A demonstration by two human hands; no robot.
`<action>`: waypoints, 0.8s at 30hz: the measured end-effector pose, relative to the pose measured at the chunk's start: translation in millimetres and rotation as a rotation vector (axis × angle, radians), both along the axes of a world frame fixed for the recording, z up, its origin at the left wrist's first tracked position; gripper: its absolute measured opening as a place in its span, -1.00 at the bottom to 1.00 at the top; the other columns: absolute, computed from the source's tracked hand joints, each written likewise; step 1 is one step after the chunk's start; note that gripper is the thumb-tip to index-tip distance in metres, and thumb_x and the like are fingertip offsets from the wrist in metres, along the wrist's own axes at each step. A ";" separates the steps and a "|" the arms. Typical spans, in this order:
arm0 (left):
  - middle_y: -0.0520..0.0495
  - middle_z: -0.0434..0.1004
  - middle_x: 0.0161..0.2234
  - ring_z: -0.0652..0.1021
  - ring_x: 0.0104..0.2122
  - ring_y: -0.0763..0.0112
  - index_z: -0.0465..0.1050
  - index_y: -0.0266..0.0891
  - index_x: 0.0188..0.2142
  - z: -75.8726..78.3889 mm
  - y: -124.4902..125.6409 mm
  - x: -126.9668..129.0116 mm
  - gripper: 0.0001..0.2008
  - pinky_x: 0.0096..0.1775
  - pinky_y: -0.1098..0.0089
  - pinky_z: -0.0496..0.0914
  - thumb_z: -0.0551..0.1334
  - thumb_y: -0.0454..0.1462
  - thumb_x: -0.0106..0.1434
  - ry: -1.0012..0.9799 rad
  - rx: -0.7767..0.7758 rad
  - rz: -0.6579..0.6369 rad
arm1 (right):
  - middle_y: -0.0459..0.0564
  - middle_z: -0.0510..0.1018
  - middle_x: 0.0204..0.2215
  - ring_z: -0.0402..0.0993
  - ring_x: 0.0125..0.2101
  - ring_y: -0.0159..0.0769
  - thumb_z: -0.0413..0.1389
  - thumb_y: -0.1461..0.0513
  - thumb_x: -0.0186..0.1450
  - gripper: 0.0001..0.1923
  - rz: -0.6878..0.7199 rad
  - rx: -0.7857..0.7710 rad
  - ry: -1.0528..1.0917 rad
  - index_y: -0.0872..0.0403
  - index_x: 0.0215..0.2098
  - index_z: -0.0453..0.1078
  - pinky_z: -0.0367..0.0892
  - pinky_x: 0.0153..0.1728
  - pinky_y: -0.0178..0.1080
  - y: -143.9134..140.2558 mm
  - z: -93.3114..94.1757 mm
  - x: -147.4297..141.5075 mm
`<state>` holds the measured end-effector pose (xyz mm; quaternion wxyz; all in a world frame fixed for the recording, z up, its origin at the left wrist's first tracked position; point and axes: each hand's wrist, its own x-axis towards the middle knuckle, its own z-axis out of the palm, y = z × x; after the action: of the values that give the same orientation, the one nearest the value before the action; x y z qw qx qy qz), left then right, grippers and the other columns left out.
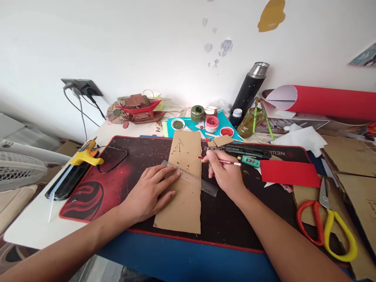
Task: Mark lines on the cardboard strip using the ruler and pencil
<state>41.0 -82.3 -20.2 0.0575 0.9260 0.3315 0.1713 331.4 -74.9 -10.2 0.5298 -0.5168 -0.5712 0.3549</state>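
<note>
- My right hand [226,174], just right of the frame's centre, is pinched shut around a red pencil [223,161], whose tip sits at the right edge of the cardboard strip [183,184].
- My left hand [152,190] lies flat with fingers spread, gripping nothing; it presses the clear plastic ruler [190,178] down onto the cardboard.
- The ruler runs slantwise across the strip, from upper left to lower right, and its right end juts past the cardboard onto the dark mat [96,184].
- The cardboard strip lies lengthwise in the middle of the frame, reaching from the paint pots down toward the mat's near edge.
- Just right of my pencil hand I see a black utility knife [246,150], and beyond it a red paper sheet [289,173].
- At lower right lie scissors with red and yellow handles [329,227].
- At centre left rests a yellow glue gun [85,154].
- At top centre stand open paint pots [211,123] and a black flask [249,90].
</note>
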 end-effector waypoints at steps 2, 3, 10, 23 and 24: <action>-0.21 0.52 0.36 0.47 0.30 0.01 0.43 -0.13 0.41 2.4 -0.3 0.8 -0.56 0.27 -0.05 0.40 0.14 -0.13 0.63 0.007 -0.010 0.006 | -0.19 0.43 -0.73 0.40 -0.70 -0.34 0.11 -0.24 0.55 -0.40 -0.008 0.000 -0.012 0.01 -0.36 0.59 0.30 -0.50 -0.23 0.5 0.4 0.9; -0.21 0.53 0.36 0.47 0.30 0.02 0.44 -0.14 0.40 3.8 -0.5 2.2 -0.56 0.27 -0.05 0.41 0.14 -0.13 0.63 0.015 -0.006 0.011 | -0.19 0.43 -0.74 0.39 -0.70 -0.33 0.11 -0.25 0.55 -0.39 -0.013 -0.001 -0.019 0.01 -0.36 0.59 0.29 -0.51 -0.23 0.7 0.6 1.3; -0.27 0.58 0.32 0.53 0.25 -0.03 0.48 -0.28 0.35 10.3 3.8 25.9 -0.53 0.20 -0.03 0.44 0.14 -0.08 0.63 0.149 0.174 0.023 | -0.19 0.43 -0.74 0.39 -0.69 -0.34 0.11 -0.23 0.56 -0.40 -0.029 0.002 -0.035 0.02 -0.36 0.58 0.27 -0.53 -0.26 2.4 -1.4 4.3; -0.23 0.68 0.22 0.65 0.12 0.06 0.55 -0.30 0.28 7.9 -1.2 38.4 -0.60 0.12 0.08 0.47 0.10 -0.19 0.64 0.190 0.343 0.052 | -0.17 0.44 -0.75 0.39 -0.69 -0.34 0.09 -0.23 0.57 -0.38 -0.038 -0.031 -0.069 0.02 -0.36 0.62 0.28 -0.54 -0.26 4.4 0.0 7.2; -0.22 0.68 0.22 0.65 0.11 0.06 0.55 -0.30 0.28 7.3 -1.5 38.0 -0.60 0.12 0.07 0.46 0.10 -0.20 0.64 0.180 0.343 0.057 | -0.17 0.44 -0.74 0.39 -0.69 -0.34 0.09 -0.23 0.57 -0.38 -0.037 -0.035 -0.070 0.02 -0.36 0.63 0.29 -0.54 -0.27 4.3 0.0 7.0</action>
<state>79.0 -83.8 -13.0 -0.1361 0.9239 0.3274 0.1436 338.4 -70.6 -10.2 0.5067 -0.5486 -0.5734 0.3368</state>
